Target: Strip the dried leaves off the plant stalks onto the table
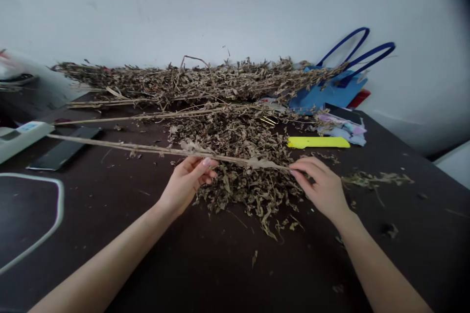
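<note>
A long dried plant stalk [147, 148] stretches across the table, held up over a heap of crumbled dry leaves [249, 186]. My left hand [189, 178] is closed around the stalk near its middle, thumb on top. The thumb and fingertips of my right hand [319, 183] pinch the stalk toward its right end, where a few withered leaves still cling. Just behind lies another thin dried stalk [121, 120], not touched by either hand. A leafy dry sprig [378, 179] rests on the table to the right of my right hand.
Against the wall lies a big bundle of dried plants [205, 80]. Nearby are a blue bag [312, 93], a yellow box cutter [317, 142], gold scissors [270, 120] and a crumpled cloth [341, 127]. On the left are a dark phone [66, 149], a power strip [24, 139] and a white cable [60, 205].
</note>
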`<state>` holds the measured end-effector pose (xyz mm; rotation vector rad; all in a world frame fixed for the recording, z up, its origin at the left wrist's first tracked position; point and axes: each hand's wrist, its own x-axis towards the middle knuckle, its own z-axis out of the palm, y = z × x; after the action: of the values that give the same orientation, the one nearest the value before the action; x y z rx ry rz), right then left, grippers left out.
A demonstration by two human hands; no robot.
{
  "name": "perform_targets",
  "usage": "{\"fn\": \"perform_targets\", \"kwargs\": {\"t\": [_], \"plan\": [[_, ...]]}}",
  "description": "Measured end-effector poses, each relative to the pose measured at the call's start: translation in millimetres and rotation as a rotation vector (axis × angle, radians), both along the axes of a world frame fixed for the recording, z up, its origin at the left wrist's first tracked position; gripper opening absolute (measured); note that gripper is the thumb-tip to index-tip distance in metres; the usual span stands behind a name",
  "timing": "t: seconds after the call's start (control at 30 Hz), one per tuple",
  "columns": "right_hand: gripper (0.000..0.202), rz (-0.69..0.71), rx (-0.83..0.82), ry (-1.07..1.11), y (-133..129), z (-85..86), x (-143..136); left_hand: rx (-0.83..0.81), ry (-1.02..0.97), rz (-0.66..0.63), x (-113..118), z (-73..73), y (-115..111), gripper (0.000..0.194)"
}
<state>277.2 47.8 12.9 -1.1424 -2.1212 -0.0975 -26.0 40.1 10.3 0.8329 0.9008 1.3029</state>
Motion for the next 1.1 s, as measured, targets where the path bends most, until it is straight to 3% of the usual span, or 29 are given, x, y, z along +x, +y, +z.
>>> {"fn": "perform_targets", "kwargs": {"t": [0.27, 0.47, 0.87, 1.1], "plan": [[0.010, 0.040, -0.102, 0.003, -8, -3.0, -9, -0.076, -0.027, -0.013, 3, -8.4, -1, 0.013], [0.010, 0.021, -0.165, 0.032, -11, 0.3, -11, -0.049, 0.027, -0.005, 7, -7.4, -3, 0.012], [0.009, 0.040, -0.222, 0.012, -19, 1.8, -21, -0.108, -0.107, 0.029, 6, -9.4, -5, 0.008], [0.010, 0.007, -0.263, 0.046, -22, 9.4, -18, -0.143, -0.074, 0.033, 10, -5.5, -7, 0.005]]}}
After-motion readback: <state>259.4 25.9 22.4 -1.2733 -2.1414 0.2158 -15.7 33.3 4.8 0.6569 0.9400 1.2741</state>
